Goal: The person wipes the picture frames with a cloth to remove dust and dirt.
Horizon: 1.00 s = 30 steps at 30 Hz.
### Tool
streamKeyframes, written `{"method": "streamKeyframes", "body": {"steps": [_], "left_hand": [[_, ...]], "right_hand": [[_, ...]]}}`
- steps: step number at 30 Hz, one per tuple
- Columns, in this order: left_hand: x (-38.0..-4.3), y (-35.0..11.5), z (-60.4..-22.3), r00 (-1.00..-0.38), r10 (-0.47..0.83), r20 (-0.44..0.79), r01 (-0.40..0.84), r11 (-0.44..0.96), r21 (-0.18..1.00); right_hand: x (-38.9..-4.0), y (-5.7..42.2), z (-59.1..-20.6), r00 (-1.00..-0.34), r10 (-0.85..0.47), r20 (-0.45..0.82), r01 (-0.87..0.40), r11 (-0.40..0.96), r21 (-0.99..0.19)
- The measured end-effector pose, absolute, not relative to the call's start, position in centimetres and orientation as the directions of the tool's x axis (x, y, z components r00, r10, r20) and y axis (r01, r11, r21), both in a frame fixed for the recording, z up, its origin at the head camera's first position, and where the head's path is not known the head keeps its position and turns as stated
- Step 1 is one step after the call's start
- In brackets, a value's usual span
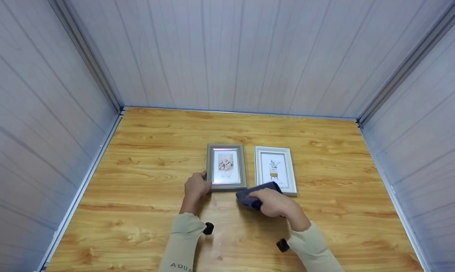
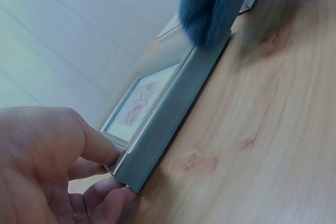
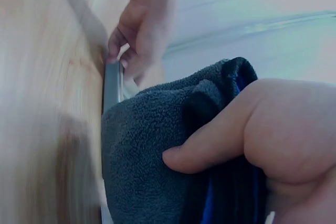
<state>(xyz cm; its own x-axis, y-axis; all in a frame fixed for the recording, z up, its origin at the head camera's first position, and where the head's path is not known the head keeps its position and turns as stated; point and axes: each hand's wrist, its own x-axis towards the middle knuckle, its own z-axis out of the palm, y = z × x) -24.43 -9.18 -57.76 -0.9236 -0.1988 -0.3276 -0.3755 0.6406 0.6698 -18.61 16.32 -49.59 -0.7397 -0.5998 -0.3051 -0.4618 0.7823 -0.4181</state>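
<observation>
My left hand (image 1: 196,186) grips the lower left corner of a grey-brown picture frame (image 1: 226,165). In the left wrist view the thumb lies on the face of the frame (image 2: 167,116) and other fingers are at its underside. My right hand (image 1: 276,203) holds a folded dark grey towel (image 1: 244,198) with blue edging, its thumb pressed on the fuzzy side in the right wrist view. The towel (image 2: 215,11) is right at the frame's near edge in the left wrist view. A white picture frame (image 1: 273,167) lies to the right, its lower part overlapped by the towel.
Both frames lie on a wood-grain table (image 1: 167,151). Pale panel walls (image 1: 220,56) rise at the back, left (image 1: 42,113) and right (image 1: 424,124), with metal trim along the table edges. A small black device (image 1: 208,228) sits at each wrist.
</observation>
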Motion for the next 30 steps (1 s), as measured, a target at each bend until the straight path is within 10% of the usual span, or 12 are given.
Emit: {"method": "streamKeyframes", "body": {"steps": [12, 21, 30], "left_hand": [[-24.6, -9.5, -58.0, -0.936, -0.164, -0.311, -0.339, 0.657, 0.673], [-24.5, -10.3, -57.9, -0.952, -0.148, -0.267, -0.291, 0.706, 0.646], [-24.9, -10.9, -57.6, -0.965, -0.156, -0.213, -0.257, 0.739, 0.623]], "right_hand": [[-13.0, 22.7, -52.5, -0.904, -0.401, -0.150, -0.302, 0.845, -0.441], [-10.9, 19.6, -57.4, -0.876, -0.429, -0.220, -0.311, 0.852, -0.421], [-15.7, 19.1, -52.4, -0.893, -0.277, 0.355, -0.372, 0.897, -0.239]]}}
